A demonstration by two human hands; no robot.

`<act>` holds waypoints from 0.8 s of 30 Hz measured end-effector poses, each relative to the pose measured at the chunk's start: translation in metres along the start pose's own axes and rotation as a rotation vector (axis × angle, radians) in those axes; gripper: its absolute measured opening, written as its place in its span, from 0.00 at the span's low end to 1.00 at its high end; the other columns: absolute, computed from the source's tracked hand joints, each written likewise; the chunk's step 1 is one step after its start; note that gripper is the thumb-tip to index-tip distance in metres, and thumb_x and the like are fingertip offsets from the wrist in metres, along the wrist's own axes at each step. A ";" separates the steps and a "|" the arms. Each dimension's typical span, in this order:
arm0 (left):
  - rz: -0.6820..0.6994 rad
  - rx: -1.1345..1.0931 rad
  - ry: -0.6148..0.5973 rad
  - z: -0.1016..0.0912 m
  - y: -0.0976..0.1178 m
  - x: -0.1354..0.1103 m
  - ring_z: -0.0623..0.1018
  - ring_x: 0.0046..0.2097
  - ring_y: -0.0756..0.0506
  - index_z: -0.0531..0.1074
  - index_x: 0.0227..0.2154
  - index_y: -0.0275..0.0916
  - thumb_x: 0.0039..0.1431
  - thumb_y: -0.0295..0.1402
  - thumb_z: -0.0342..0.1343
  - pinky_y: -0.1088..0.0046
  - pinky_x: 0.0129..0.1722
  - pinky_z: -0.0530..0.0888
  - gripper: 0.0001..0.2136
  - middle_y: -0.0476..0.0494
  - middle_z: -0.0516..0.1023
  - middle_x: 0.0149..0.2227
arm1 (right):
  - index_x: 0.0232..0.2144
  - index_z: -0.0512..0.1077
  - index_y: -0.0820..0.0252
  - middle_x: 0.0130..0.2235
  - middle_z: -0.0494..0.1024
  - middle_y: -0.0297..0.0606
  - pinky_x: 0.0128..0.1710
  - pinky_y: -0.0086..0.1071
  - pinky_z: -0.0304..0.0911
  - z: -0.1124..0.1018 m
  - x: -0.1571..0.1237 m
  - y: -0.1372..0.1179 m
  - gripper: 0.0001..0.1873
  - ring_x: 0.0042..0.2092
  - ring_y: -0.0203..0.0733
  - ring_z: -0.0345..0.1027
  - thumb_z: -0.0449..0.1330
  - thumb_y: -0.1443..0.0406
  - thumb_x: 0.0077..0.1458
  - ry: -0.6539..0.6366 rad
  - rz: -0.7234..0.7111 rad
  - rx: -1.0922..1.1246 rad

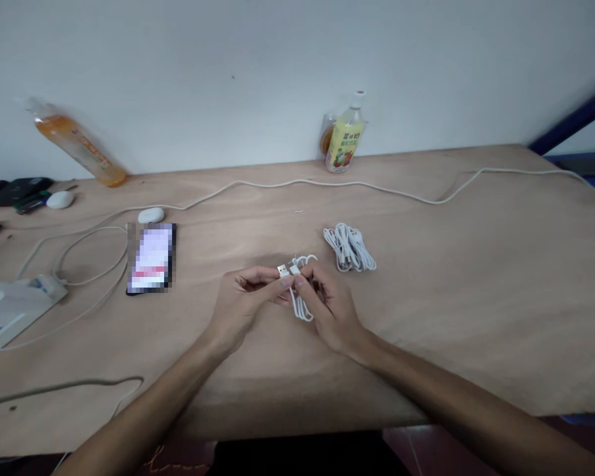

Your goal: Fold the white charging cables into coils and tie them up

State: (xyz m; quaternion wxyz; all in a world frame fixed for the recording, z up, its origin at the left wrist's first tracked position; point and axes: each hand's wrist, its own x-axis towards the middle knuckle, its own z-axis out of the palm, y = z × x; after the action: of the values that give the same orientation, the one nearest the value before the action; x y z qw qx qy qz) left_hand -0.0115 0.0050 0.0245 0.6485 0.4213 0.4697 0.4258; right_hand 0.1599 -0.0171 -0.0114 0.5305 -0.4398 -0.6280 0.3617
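Observation:
Both hands meet over the front middle of the table around a coiled white USB cable. My left hand pinches one end of it, a USB plug whose metal tip points up between thumb and forefinger. With thumb and bent fingers my right hand grips the coil and a second white connector close beside the plug. Loops of the cable hang below the fingertips. Beyond my right hand lies a pile of bundled white cables, apart from the hands.
A phone with a lit, blurred screen lies left, near a white case. One long white cord crosses the back. An orange drink bottle and a yellow-labelled bottle stand by the wall. A white power strip or box sits far left.

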 end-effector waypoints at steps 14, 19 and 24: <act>-0.073 -0.054 0.002 0.001 -0.004 -0.001 0.84 0.29 0.49 0.88 0.30 0.40 0.44 0.40 0.83 0.72 0.36 0.85 0.14 0.44 0.90 0.34 | 0.32 0.68 0.53 0.27 0.70 0.28 0.30 0.34 0.55 0.000 -0.001 -0.001 0.13 0.29 0.37 0.60 0.58 0.64 0.73 -0.003 -0.021 -0.015; -0.052 -0.045 0.017 0.001 -0.009 -0.002 0.84 0.29 0.48 0.87 0.29 0.40 0.43 0.39 0.84 0.72 0.34 0.84 0.14 0.47 0.87 0.28 | 0.31 0.68 0.53 0.29 0.71 0.30 0.31 0.35 0.56 -0.002 -0.002 -0.003 0.14 0.30 0.38 0.61 0.58 0.63 0.74 -0.023 0.016 -0.007; -0.036 -0.016 0.026 0.001 -0.013 0.001 0.84 0.29 0.46 0.87 0.30 0.40 0.46 0.42 0.82 0.68 0.36 0.86 0.15 0.47 0.87 0.29 | 0.31 0.67 0.53 0.28 0.70 0.30 0.31 0.35 0.56 -0.001 -0.002 0.000 0.15 0.30 0.38 0.61 0.58 0.61 0.74 -0.036 0.078 0.019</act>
State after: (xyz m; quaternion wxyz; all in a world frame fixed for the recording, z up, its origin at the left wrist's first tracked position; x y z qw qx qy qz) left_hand -0.0081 0.0017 0.0120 0.6532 0.4020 0.4823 0.4233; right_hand 0.1611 -0.0193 -0.0121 0.5088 -0.4523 -0.6162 0.3960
